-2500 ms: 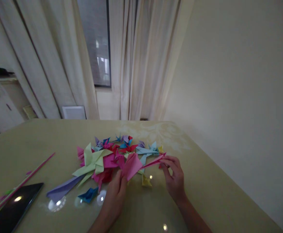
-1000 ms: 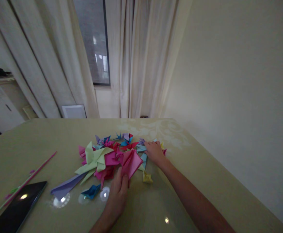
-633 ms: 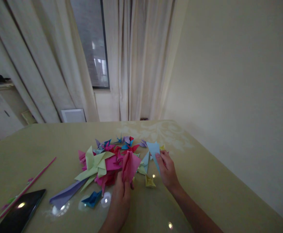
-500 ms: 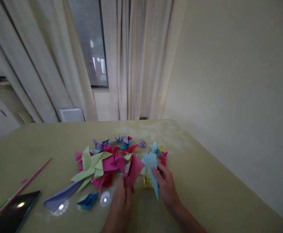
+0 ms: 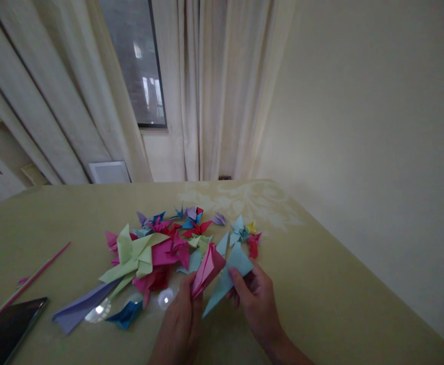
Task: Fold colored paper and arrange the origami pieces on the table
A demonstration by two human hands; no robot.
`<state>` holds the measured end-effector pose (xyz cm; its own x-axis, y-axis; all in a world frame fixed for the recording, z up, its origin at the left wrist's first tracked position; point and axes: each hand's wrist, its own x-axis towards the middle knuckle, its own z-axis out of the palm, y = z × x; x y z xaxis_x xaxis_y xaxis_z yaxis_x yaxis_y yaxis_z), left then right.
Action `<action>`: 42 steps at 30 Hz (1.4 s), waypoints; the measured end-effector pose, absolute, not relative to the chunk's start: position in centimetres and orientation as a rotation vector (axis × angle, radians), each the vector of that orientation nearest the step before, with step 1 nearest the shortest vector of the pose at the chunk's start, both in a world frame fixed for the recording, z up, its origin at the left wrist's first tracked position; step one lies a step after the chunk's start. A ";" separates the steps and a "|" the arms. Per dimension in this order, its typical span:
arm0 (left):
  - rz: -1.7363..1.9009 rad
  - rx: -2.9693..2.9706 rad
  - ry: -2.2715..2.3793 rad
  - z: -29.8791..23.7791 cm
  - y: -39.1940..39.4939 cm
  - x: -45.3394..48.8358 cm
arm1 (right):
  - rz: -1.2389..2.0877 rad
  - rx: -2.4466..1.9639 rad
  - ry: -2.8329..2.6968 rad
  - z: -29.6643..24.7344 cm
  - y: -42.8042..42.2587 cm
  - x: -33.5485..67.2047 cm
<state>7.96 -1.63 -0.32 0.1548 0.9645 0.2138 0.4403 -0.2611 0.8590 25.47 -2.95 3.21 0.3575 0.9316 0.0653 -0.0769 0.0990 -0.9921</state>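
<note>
Fingers [image 5: 236, 280] closed, I'm pinching featherlight, crushable paper at six-o'clock tips: left hand [image 5: 180, 324] pink fold [image 5: 209, 267], right hand [image 5: 259, 304] blue fold [image 5: 233, 264].

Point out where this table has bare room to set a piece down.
Bare table lies from the right hand to the right edge, and along the far strip between the origami pile and the curtains. Crowded: the pile in front of the left hand, and the near-left corner with the pink stick and tablet.
</note>
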 end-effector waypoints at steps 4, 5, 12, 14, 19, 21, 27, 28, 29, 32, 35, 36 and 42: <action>1.024 1.898 1.210 -0.8 -2.5 7.9 | 0.985 -1.240 -0.978 3.0 -3.3 24.8; 1.018 1.931 1.196 -1.0 -2.6 7.8 | 0.969 -1.251 -0.982 3.0 -3.3 24.7; 0.874 2.058 1.172 -3.0 -1.3 7.1 | 1.014 -1.208 -1.033 3.3 -3.5 24.7; 0.825 2.040 1.145 -3.1 -1.0 7.0 | 0.991 -1.203 -1.043 3.4 -3.4 24.8; 0.913 1.940 1.107 -1.3 -1.7 7.4 | 0.964 -1.187 -1.000 3.4 -3.1 25.4; 0.935 1.885 1.084 -0.1 -2.1 7.5 | 0.970 -1.191 -1.017 3.4 -3.0 25.7; 0.864 1.790 1.091 1.8 -1.9 7.5 | 0.933 -1.259 -1.181 3.2 -3.1 26.1; 0.855 1.797 1.092 1.7 -1.7 7.5 | 0.939 -1.280 -1.225 3.2 -3.2 26.2; 0.844 1.810 1.089 1.6 -1.5 7.4 | 0.939 -1.298 -1.265 3.3 -3.2 26.3; 0.803 1.866 1.074 1.1 -1.1 7.4 | 0.850 -1.318 -1.274 3.4 -3.1 26.6; 0.780 1.904 1.061 0.7 -1.0 7.3 | 0.736 -1.308 -1.226 3.4 -2.7 27.0; 0.779 1.903 1.052 0.6 -1.0 7.3 | 0.727 -1.304 -1.232 3.4 -2.6 27.2; 0.938 1.725 1.220 0.7 -1.2 7.4 | 0.681 -1.304 -1.239 2.7 -1.7 28.2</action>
